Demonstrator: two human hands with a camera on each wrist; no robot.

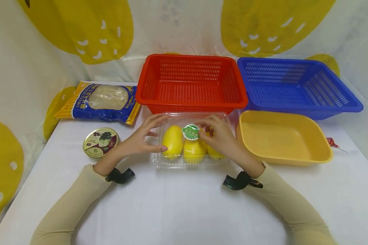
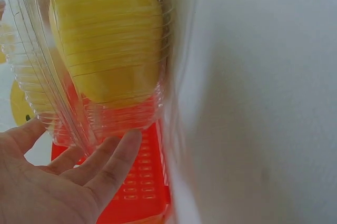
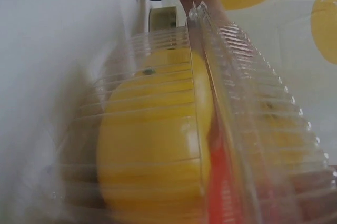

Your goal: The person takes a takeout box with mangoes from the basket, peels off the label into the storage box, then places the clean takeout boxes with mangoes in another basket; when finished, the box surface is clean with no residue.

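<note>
A clear plastic box [image 1: 168, 164] with a round green-and-white sticker [image 1: 190, 132] on its lid stands mid-table, holding three yellow mangoes [image 1: 173, 142]. My left hand [image 1: 138, 139] spreads around its left side, thumb toward the front and fingers toward the back. The left wrist view shows fingers [image 2: 113, 163] touching the box's end, below a mango [image 2: 108, 39]. Over the lid's right part lies my right hand [image 1: 219, 134], its fingers loosely bent beside the sticker. Through the plastic, the right wrist view shows a mango [image 3: 158, 139]; the right fingertips are unclear there.
Behind the box stands a red basket [image 1: 190, 92], with a blue basket [image 1: 282, 92] to its right. A yellow basin [image 1: 282, 137] stands right of the box, a wrapped lollipop [image 1: 331, 142] beyond it. At left are a blue-and-yellow pasta bag [image 1: 102, 102] and a round tin [image 1: 100, 142].
</note>
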